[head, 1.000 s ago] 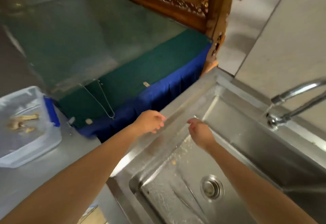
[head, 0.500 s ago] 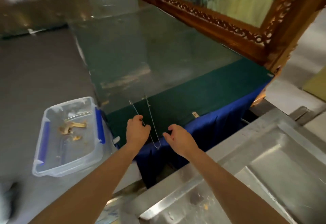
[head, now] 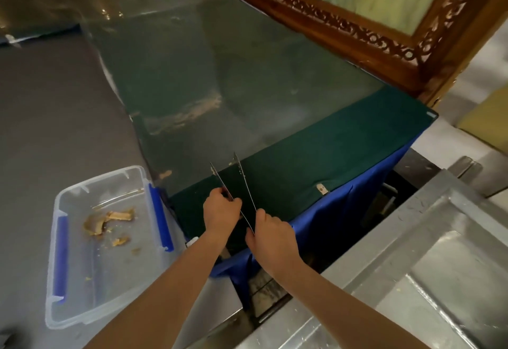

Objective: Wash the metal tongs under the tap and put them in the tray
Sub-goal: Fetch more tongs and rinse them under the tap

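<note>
The tongs (head: 242, 185) are seen at the near edge of the table, over the green cloth (head: 316, 162). They are thin, plain metal, two narrow strips joined at the end nearest the person and spread in a slim V, with the tips pointed away toward the glass sheet (head: 220, 74). Small holes are made out along the right strip near its tip. Whether they are lifted off the cloth cannot be told.

The left strip is gripped partway along by the left hand (head: 221, 212), fingers curled round it. The joined end is pinched by the right hand (head: 272, 236), thumb on top.

A blue skirt (head: 343, 211) is hung below the cloth. To the left, on the grey counter (head: 55, 115), a clear plastic tray (head: 115, 280) with blue handles is set, well apart from the tongs, and brown food scraps (head: 110, 221) are scattered in it. A steel sink (head: 439, 280) is glimpsed lower right, and a carved wooden frame (head: 357, 27) is stood behind the table.
</note>
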`<action>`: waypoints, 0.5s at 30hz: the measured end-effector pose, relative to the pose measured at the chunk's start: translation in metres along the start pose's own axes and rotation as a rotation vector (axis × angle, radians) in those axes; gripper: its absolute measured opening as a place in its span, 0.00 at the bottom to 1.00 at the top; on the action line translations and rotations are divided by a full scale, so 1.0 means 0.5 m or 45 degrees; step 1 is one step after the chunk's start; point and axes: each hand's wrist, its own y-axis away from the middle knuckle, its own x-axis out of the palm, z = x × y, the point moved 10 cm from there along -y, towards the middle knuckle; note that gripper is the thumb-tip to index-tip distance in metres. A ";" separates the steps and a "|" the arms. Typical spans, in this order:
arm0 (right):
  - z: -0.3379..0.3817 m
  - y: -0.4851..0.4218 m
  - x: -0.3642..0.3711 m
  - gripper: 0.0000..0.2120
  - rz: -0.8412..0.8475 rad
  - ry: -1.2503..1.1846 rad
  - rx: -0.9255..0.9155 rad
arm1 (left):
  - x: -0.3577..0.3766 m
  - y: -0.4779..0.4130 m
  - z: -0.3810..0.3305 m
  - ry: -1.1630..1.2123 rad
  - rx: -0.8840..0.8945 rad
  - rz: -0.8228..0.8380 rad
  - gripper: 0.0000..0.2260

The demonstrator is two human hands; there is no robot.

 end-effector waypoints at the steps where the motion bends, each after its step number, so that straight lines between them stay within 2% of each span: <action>1: 0.000 0.002 -0.001 0.11 -0.012 -0.008 -0.014 | 0.004 -0.002 0.001 0.025 -0.015 0.024 0.10; 5: -0.024 0.016 -0.038 0.12 -0.101 -0.146 -0.006 | 0.024 0.021 -0.034 0.269 0.004 0.118 0.12; 7: -0.053 0.027 -0.077 0.12 -0.155 -0.304 0.049 | 0.047 0.047 -0.075 0.382 0.053 0.229 0.09; 9: -0.093 0.048 -0.116 0.11 -0.192 -0.496 0.138 | 0.092 0.085 -0.124 0.438 0.087 0.432 0.08; 13: -0.185 0.118 -0.188 0.10 -0.305 -0.730 0.303 | 0.223 0.188 -0.217 0.852 0.001 0.934 0.20; 15: -0.242 0.167 -0.213 0.09 -0.358 -0.817 0.402 | 0.286 0.245 -0.256 0.998 -0.058 1.117 0.22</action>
